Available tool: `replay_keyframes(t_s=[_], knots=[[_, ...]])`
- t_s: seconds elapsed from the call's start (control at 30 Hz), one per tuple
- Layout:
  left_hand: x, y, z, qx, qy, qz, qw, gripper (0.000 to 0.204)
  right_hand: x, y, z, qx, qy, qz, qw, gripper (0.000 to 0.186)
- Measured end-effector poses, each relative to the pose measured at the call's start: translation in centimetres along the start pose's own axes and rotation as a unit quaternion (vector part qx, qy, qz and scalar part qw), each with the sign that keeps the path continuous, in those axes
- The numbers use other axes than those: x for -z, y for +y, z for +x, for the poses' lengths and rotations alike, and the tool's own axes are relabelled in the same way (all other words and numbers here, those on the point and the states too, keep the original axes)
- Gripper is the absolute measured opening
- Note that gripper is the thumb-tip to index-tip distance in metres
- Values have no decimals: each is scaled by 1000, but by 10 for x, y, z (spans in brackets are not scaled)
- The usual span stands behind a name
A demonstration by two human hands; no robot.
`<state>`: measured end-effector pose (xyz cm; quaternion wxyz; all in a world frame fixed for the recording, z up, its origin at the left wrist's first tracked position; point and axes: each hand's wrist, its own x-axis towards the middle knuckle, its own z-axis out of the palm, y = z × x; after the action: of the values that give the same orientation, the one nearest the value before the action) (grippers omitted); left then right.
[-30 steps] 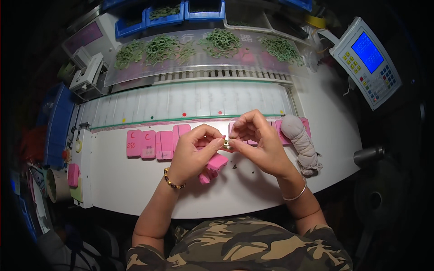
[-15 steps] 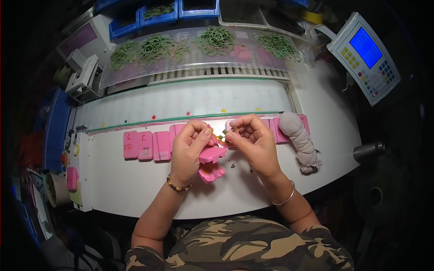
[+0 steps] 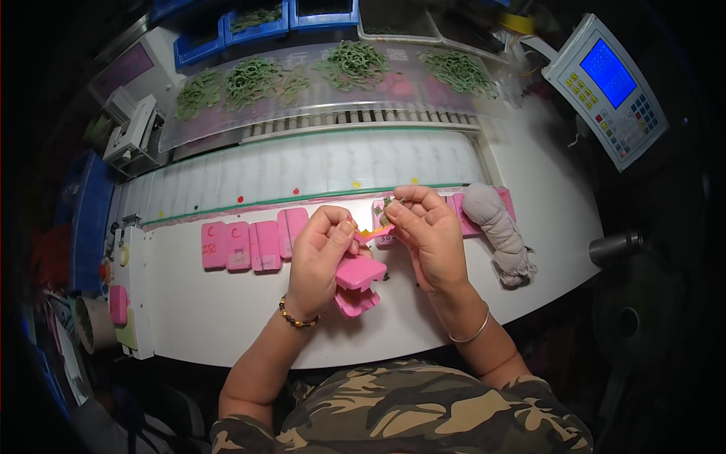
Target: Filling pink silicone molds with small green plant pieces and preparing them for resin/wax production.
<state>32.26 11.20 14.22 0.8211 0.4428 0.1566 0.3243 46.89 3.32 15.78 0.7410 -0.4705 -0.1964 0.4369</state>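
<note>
In the middle of the frame I have my left hand (image 3: 318,253) with thumb and forefinger closed on the left end of a pink strip (image 3: 370,234). My right hand (image 3: 432,246) pinches small green bits (image 3: 383,216) just above the strip's right end; whether it also grips that end, I can't tell. The strip spans the gap between the two, above the white worktop (image 3: 227,321). Below my left fingers hangs a split pink block (image 3: 361,271), gaping toward the right; my lower fingers seem to hold it, though they hide the contact.

To work this well, I'd let the left pinch be the steady anchor and give the right only small, gentle pulls, since the strip looks soft and the bits thin enough to snap. I'd favour peeling along the strip over tugging across it. I'd work clear of the pink blocks (image 3: 237,246) left of centre and the grey bundle (image 3: 491,231) right of centre, so loose crumbs stay easy to spot.
</note>
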Motion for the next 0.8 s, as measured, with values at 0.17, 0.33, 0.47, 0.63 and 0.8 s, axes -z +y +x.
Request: replay_keyframes(t_s=[0.17,0.33,0.47,0.63,0.8], knots=[[9,-4,1,77,8,121,990,20,11,-5,1,-38,-59,-64,995,24],[5,4,6,58,25,148,987,37,18,-9,2,-13,-130,-141,981,18],[6,8,4,54,-24,210,976,36,18,-13,2,-12,-153,-158,975,16],[5,4,3,88,-47,210,973,23,22,-5,4,-21,-201,-187,961,18],[12,-2,3,90,-49,231,967,15,16,-4,1,-32,-155,-189,969,19]])
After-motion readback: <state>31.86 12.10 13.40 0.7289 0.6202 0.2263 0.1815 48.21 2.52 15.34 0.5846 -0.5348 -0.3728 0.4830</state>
